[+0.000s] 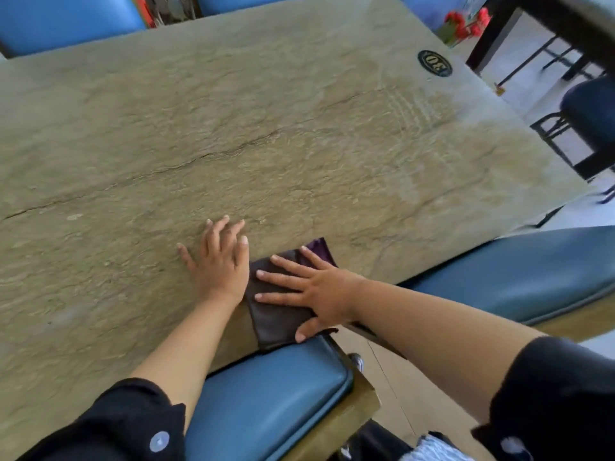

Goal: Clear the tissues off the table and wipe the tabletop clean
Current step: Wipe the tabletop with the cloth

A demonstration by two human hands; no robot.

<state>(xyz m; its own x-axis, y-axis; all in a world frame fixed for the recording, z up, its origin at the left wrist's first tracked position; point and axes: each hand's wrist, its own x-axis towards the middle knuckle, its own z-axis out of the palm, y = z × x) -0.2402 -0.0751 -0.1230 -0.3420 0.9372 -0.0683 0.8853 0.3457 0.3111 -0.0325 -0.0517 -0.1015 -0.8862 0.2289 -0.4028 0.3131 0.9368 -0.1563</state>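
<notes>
A dark purple-brown cloth (279,314), folded flat into a rough rectangle, lies on the stone-patterned tabletop (266,128) at its near edge, one corner reaching slightly past that edge; the tabletop is greenish-tan with a dark crack line running across it, and shows no tissues

Blue chairs (266,390) — pale floor (519,51)

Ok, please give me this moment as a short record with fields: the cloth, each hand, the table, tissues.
cloth: dark folded cloth, flat at the near edge of the table
right hand: right hand lies flat on the cloth, fingers spread
left hand: left hand lies flat on the bare table, beside the cloth
tissues: none in view
table marker: oval number badge at the far right corner
</notes>
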